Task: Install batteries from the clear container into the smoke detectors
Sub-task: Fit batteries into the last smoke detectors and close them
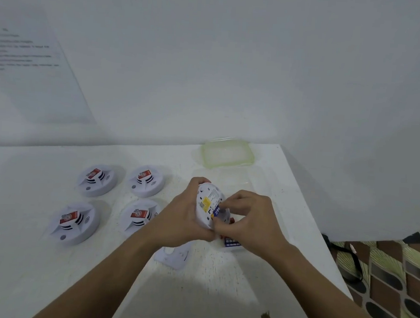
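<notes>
We saw a printed sheet point(29, 59) on the wall at ten o'clock, its text too blurred to read. On the white table point(41, 172) four smoke detectors lay face up in a square at nine o'clock: the far-left detector point(95, 180), the near-left detector point(74, 222), the far-right detector point(147, 180) and the near-right detector point(139, 217), each with a red label on its raised centre, none touching another.

At the centre our left hand point(180, 217) was clasped around a fifth smoke detector point(207, 203), held off the table and tilted with its back toward us, a yellow sticker showing. Our right hand point(246, 222) pinched a blue battery point(216, 211) at the detector's back; how deep it sat we could not tell. Below the hands, at six o'clock, a loose white cover plate point(175, 255) lay flat.

Just under the right hand, a blue-labelled piece point(231, 242) showed, seemingly within the clear container point(242, 183), whose walls we could barely make out. At one o'clock its green-rimmed lid point(226, 153) lay near the table's far corner. A patterned floor point(394, 283) showed at four o'clock.
</notes>
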Demonstrator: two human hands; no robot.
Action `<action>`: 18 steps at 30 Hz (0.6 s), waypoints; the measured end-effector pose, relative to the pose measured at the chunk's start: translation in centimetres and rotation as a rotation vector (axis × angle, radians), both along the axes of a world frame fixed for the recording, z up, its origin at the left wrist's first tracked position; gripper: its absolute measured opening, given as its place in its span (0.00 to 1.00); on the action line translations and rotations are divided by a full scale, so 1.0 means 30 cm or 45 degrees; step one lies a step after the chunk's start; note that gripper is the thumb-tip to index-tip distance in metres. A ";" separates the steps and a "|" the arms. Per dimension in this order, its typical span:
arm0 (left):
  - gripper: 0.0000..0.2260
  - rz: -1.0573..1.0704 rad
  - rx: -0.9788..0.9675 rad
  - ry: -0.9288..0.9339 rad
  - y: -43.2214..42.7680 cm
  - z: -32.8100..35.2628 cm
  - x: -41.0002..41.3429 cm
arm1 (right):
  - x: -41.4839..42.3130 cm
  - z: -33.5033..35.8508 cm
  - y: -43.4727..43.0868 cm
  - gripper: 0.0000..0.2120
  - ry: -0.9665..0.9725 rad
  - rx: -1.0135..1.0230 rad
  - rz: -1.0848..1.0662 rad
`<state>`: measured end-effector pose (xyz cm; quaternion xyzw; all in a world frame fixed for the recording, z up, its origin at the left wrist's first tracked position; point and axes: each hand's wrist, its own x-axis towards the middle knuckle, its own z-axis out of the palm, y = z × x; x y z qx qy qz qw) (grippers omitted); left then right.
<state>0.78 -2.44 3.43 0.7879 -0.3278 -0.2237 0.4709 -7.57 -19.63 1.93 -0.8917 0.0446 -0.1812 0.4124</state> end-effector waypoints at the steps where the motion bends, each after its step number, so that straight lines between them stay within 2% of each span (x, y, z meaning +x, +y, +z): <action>1: 0.37 -0.019 0.025 0.006 -0.008 0.004 0.003 | -0.001 -0.004 -0.006 0.23 0.003 0.018 0.004; 4: 0.38 -0.082 0.086 0.006 -0.028 0.013 0.015 | -0.004 -0.014 -0.026 0.21 0.020 0.094 0.022; 8: 0.39 -0.151 0.120 0.034 -0.049 0.018 0.007 | -0.003 -0.018 -0.080 0.03 -0.029 0.130 -0.045; 11: 0.39 -0.157 0.161 0.019 -0.066 0.018 -0.006 | -0.016 -0.011 -0.110 0.04 0.009 0.202 -0.007; 15: 0.40 -0.150 0.145 -0.002 -0.068 0.021 0.010 | -0.030 0.005 -0.113 0.16 0.102 0.347 0.060; 18: 0.40 -0.130 0.106 -0.034 -0.063 0.019 0.011 | -0.024 0.010 -0.112 0.18 0.092 0.365 0.044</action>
